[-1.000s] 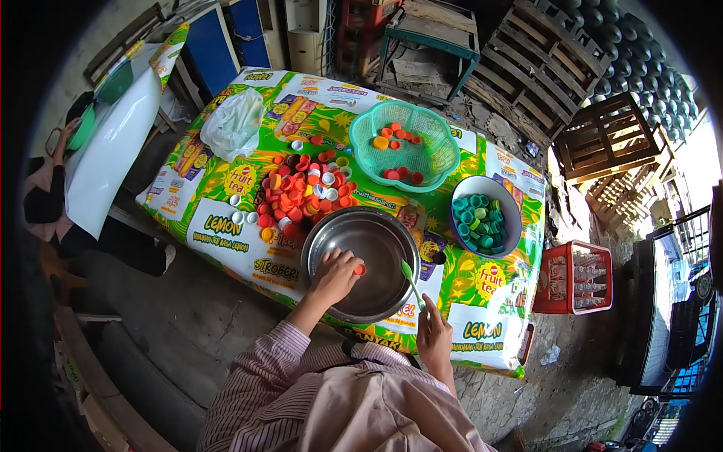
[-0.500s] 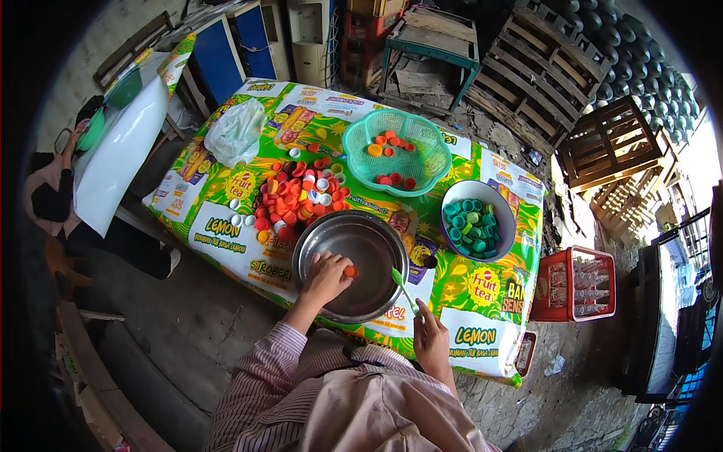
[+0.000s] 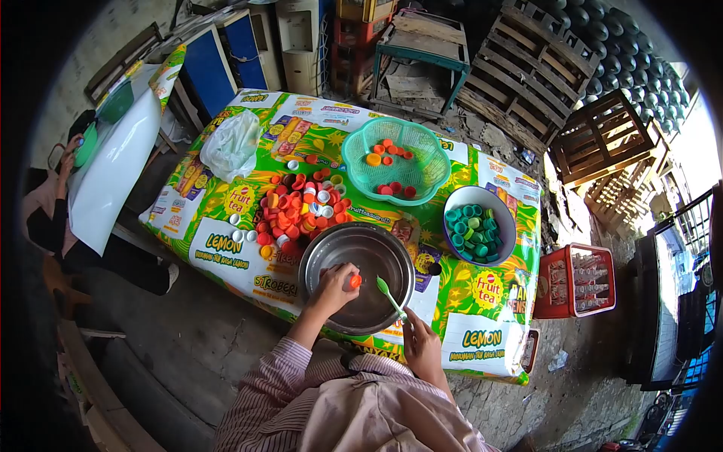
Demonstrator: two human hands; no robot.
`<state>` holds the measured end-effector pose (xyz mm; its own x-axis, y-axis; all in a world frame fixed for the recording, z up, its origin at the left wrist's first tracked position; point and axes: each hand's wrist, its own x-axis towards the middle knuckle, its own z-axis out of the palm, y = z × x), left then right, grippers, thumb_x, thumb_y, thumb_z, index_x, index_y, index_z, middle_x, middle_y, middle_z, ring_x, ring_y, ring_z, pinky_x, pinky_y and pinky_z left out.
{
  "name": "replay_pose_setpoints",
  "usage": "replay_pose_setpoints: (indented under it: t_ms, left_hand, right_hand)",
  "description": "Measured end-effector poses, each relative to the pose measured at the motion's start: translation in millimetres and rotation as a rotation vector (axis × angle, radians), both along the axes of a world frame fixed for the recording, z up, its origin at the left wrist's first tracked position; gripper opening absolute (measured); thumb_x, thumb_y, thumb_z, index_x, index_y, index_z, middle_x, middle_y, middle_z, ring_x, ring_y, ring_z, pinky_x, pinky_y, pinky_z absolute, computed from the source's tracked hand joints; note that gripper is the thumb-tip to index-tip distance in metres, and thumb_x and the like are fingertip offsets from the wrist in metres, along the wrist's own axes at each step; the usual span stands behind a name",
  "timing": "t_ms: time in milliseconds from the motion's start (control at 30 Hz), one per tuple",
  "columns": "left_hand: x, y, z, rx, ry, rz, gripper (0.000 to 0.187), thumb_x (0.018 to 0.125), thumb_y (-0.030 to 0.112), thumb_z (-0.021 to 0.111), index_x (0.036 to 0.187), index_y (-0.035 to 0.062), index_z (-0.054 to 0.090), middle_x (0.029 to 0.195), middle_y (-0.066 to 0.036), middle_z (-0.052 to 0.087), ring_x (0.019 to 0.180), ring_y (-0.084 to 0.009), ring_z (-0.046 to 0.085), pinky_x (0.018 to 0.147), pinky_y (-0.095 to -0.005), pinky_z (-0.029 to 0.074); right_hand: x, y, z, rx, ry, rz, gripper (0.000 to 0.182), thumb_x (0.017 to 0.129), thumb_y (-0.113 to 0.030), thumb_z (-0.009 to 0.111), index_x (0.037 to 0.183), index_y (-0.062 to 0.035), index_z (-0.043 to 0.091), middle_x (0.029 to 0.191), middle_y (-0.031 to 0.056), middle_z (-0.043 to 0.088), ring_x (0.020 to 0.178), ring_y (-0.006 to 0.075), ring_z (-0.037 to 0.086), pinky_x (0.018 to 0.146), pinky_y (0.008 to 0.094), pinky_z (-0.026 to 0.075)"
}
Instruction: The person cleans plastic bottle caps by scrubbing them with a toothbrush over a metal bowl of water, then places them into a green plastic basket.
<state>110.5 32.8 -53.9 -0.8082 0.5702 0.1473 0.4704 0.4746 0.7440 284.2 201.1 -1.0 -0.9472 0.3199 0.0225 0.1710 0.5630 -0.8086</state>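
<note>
A metal bowl (image 3: 392, 252) stands at the table's near edge. Over its left side my left hand (image 3: 335, 290) pinches an orange-red cap (image 3: 355, 281). My right hand (image 3: 420, 343), at the bowl's right rim, grips the handle of a green brush (image 3: 384, 287), its head over the bowl. Behind the metal bowl to the left lies a heap of red and orange caps (image 3: 290, 211) with some white ones. Several red and orange caps sit in a green plastic basket (image 3: 354, 169). A white bowl (image 3: 508, 215) on the right holds green and teal caps (image 3: 474, 230).
A patterned cloth (image 3: 482, 320) covers the table. A clear plastic bag (image 3: 232, 143) lies at its back left. A red crate (image 3: 550, 282) with bottles stands right of the table. Wooden pallets (image 3: 520, 71) lean behind. Another person's hand (image 3: 71, 147) holds a green bowl at far left.
My left hand has lifted the red cap and turned, bringing it nearer the brush. The brush head has shifted left over the metal bowl. The camera view has moved slightly.
</note>
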Motion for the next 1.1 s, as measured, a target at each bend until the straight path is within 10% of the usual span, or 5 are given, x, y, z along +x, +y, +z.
replay_pose_setpoints:
  t_ms: [300, 1100]
  left_hand:
    - [-2.3, -0.6, 6.9, 0.344, -0.18, -0.034, 0.031, 0.076, 0.007, 0.069, 0.104, 0.0018, 0.057, 0.088, -0.011, 0.067, 0.083, -0.0222, 0.066, 0.071, -0.0309, 0.051]
    - [5.7, 0.9, 25.4, 0.224, -0.374, 0.081, 0.028, 0.072, 0.007, 0.072, 0.093, -0.0055, 0.059, 0.078, -0.013, 0.068, 0.072, -0.0158, 0.066, 0.065, -0.026, 0.052]
  right_hand:
    - [-8.5, -23.6, -1.7, 0.101, 0.01, -0.065, 0.046, 0.086, -0.006, 0.054, 0.13, -0.0144, 0.046, 0.084, 0.0204, 0.063, 0.064, 0.0361, 0.061, 0.053, 0.0421, 0.047]
    - [-24.7, -29.2, -1.2, 0.222, -0.068, 0.053, 0.051, 0.086, -0.01, 0.052, 0.133, -0.0265, 0.043, 0.074, 0.0158, 0.06, 0.057, 0.035, 0.06, 0.051, 0.0457, 0.048]
